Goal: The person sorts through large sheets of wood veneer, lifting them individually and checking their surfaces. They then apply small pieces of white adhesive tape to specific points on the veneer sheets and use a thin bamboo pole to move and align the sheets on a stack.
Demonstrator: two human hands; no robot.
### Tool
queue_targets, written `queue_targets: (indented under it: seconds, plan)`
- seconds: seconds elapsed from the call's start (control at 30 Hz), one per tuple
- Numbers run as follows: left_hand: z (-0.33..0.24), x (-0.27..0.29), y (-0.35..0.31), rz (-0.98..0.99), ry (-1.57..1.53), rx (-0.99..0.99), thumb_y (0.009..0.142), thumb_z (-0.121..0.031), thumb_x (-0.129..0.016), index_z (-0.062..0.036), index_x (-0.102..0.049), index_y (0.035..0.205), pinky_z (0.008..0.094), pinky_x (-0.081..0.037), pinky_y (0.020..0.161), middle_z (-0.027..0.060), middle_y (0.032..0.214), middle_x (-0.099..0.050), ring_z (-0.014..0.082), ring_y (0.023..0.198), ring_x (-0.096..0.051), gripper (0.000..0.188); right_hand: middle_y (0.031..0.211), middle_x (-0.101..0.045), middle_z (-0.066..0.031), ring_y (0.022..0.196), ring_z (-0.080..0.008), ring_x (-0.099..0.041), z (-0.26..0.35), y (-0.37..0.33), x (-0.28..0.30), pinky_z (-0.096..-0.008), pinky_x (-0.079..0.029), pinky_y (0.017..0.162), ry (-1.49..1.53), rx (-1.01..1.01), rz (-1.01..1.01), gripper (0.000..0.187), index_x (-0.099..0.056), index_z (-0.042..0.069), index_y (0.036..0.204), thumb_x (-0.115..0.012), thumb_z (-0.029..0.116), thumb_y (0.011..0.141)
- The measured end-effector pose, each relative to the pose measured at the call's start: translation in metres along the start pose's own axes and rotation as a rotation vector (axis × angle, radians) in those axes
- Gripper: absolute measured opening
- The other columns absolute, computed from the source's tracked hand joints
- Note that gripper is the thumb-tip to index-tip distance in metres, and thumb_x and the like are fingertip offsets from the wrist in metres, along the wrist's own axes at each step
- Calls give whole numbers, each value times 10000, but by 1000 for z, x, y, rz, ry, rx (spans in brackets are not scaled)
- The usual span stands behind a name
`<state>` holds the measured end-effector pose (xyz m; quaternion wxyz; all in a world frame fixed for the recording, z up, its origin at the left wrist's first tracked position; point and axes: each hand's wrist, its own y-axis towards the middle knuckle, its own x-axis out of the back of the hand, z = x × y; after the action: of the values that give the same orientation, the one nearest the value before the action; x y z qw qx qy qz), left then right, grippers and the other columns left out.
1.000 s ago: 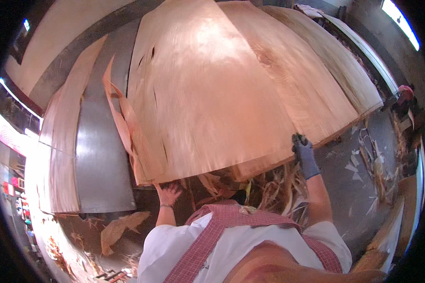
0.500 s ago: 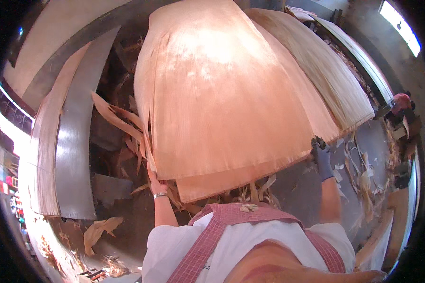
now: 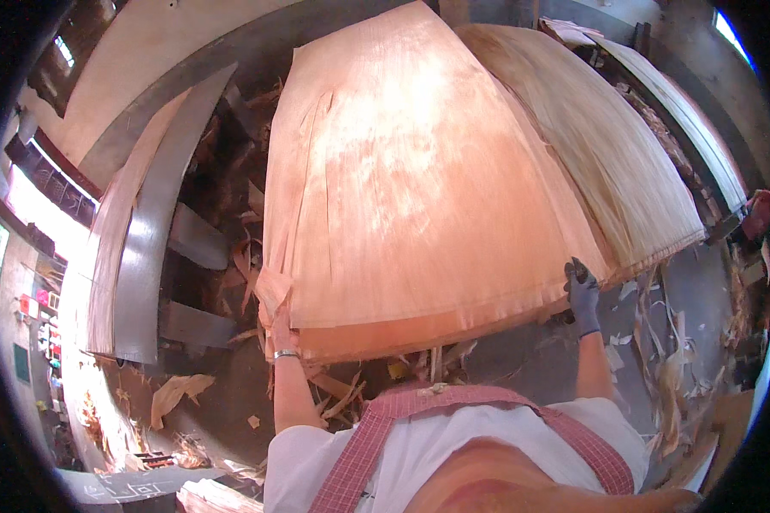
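A large, thin orange-tan wood veneer sheet [image 3: 419,205] lies over a stack of similar sheets in front of me, with a long split near its left side. My left hand [image 3: 281,330], bare with a band at the wrist, is closed at the near left corner. A folded flap of torn veneer [image 3: 273,289] rises from it, partly hiding the fingers. My right hand [image 3: 583,297], in a grey glove with dark fingertips, grips the near right edge of the sheet. Below the top sheet, the edge of a lower veneer layer [image 3: 385,336] shows.
Paler veneer [image 3: 607,154] lies along the right of the stack. To the left stands a long grey metal-like panel [image 3: 145,248] beside more veneer [image 3: 109,248]. Torn scraps [image 3: 180,398] litter the floor, and strips [image 3: 674,376] hang at the right.
The top sheet has shifted relative to the layer below, whose exposed corner now sits further left. Loose strips at the left have been drawn in, and a folded flap now stands at my left hand.
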<state>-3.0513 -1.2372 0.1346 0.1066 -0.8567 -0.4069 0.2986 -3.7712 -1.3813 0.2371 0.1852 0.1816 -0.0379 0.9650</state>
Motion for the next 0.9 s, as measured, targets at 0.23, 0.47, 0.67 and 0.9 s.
queue_targets:
  seconds: [0.23,0.47,0.67,0.9]
  plan:
    - [36,4,12,-111,159,-56,847,-140,-700,1,-591,1139,412,-569,713,101,1051,-655,234,919,-644,342,801,-653,-20,526,-70,-529,18,32,-10,-233,-384,439,-78,-112,123,407,-605,74,1261,-633,306,928]
    - [94,-6,-64,-300,145,43,853,-59,-662,38,-518,1244,432,-577,775,126,1175,-616,262,949,-641,427,867,-700,-61,726,-121,-647,-90,25,43,-286,-504,626,-231,27,33,361,-647,66,1212,-671,259,907]
    - [133,16,-47,-415,121,-60,867,-49,-649,9,-522,1277,423,-582,764,133,1181,-616,287,950,-643,433,1068,-696,-154,930,-246,-675,-95,36,18,-368,-513,819,-569,97,-18,403,-652,81,1205,-654,344,899]
    - [170,-30,-32,-646,440,255,847,-170,-720,52,-519,1257,410,-551,770,165,1228,-597,289,986,-626,507,1119,-670,-167,990,-334,-653,-145,80,23,-421,-506,841,-709,109,-5,422,-568,170,1309,-591,359,932]
